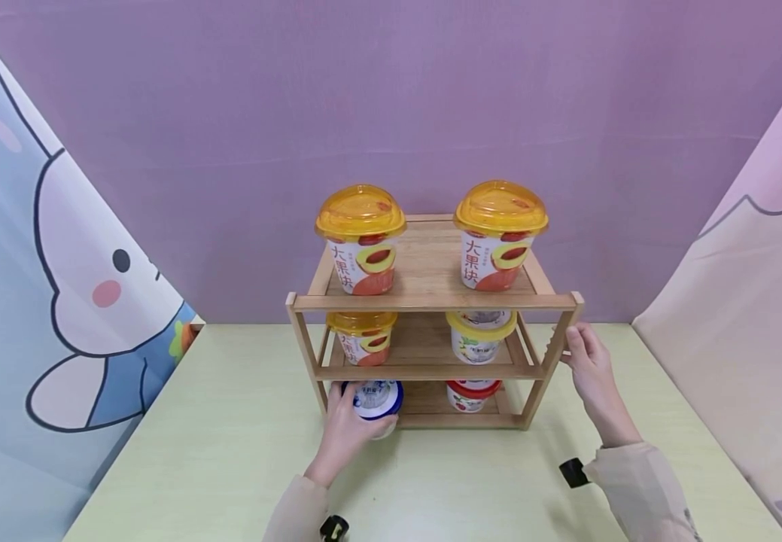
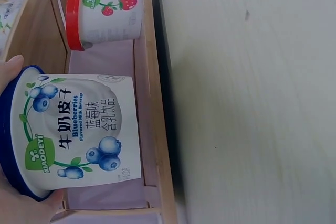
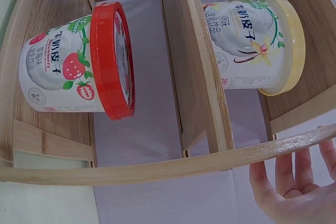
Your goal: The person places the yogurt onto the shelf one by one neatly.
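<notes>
My left hand [image 1: 353,425] grips a blueberry milk cup [image 2: 86,129] by its blue rim, at the left of the rack's bottom shelf. The cup is white with blueberries printed on its side; in the head view its blue lid [image 1: 377,397] faces up. On the right, my right hand [image 1: 594,369] holds the front right post of the wooden rack [image 1: 543,373], with fingers [image 3: 283,174] behind the post. A red-lidded strawberry cup [image 3: 68,66] stands on the bottom shelf, and a yellow-lidded vanilla cup [image 3: 252,45] on the shelf above.
Two peach cups [image 1: 373,260] with orange domed lids stand on the top shelf. Another orange-lidded peach cup [image 1: 366,346] is on the middle shelf at left. The rack stands on a pale table [image 1: 228,452], before a purple cloth [image 1: 391,113] with printed cloths at both sides.
</notes>
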Motion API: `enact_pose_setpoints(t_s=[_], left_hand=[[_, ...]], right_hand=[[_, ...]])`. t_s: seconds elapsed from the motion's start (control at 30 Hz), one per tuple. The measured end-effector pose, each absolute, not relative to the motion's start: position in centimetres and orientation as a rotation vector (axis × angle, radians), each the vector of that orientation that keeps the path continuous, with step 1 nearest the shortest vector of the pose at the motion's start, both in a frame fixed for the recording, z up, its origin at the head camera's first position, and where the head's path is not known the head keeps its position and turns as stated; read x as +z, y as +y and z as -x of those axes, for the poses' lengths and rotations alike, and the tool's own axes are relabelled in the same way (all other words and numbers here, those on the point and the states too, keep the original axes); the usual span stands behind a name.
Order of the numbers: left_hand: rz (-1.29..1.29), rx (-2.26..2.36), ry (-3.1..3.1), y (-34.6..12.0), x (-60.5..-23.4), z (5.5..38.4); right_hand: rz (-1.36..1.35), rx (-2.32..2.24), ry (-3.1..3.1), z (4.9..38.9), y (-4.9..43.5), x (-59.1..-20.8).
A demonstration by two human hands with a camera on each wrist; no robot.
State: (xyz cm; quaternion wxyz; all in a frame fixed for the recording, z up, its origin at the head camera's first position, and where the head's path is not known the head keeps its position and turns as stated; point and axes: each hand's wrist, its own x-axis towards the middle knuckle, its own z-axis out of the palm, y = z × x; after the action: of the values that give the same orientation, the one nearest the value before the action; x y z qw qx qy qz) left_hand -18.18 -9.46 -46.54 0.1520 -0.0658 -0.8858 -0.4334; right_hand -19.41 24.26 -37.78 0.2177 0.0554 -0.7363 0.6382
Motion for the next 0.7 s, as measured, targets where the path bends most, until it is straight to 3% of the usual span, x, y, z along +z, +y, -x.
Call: enact_pose_setpoints(t_s=[0.7], left_hand=[[0.243,-1.350,-2.478,-9.6,-47.0,21.5]], right_hand=[[-0.175,1.792,-2.016,19.5,24.2,-37.8]])
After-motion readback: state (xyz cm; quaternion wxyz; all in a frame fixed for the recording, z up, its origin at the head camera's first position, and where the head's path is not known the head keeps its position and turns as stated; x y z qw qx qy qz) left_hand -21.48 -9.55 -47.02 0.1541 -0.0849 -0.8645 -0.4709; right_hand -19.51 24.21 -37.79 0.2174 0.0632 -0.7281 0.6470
